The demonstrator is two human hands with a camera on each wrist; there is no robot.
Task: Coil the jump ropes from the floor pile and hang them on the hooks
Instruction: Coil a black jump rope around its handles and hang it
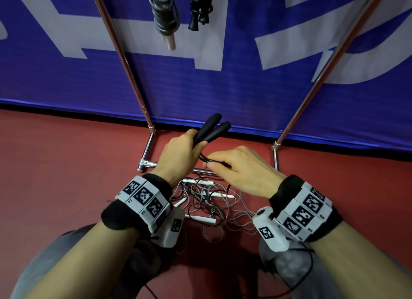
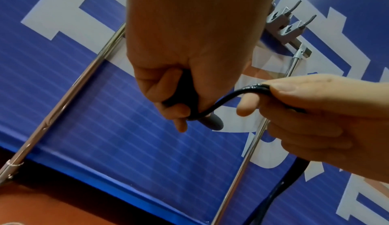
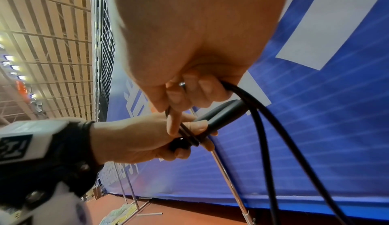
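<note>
My left hand (image 1: 182, 150) grips both black handles (image 1: 211, 129) of a black jump rope side by side, their ends pointing up and away. The black cord (image 2: 238, 93) runs from the handles to my right hand (image 1: 240, 167), which pinches a doubled strand between thumb and fingers, close beside the left hand. In the right wrist view the cord (image 3: 271, 128) loops down out of that hand. Below my hands a tangled pile of grey and black ropes (image 1: 209, 202) with white handles lies on the red floor. Two coiled ropes, one grey (image 1: 163, 13) and one black (image 1: 200, 6), hang above.
A chrome rack with two slanting poles (image 1: 124, 60) (image 1: 330, 60) and a floor bar (image 1: 147, 163) stands before a blue banner (image 1: 223, 86). Several bare grey hooks (image 2: 288, 27) show on the rack's top rail in the left wrist view. Red floor (image 1: 66, 165) spreads to the left.
</note>
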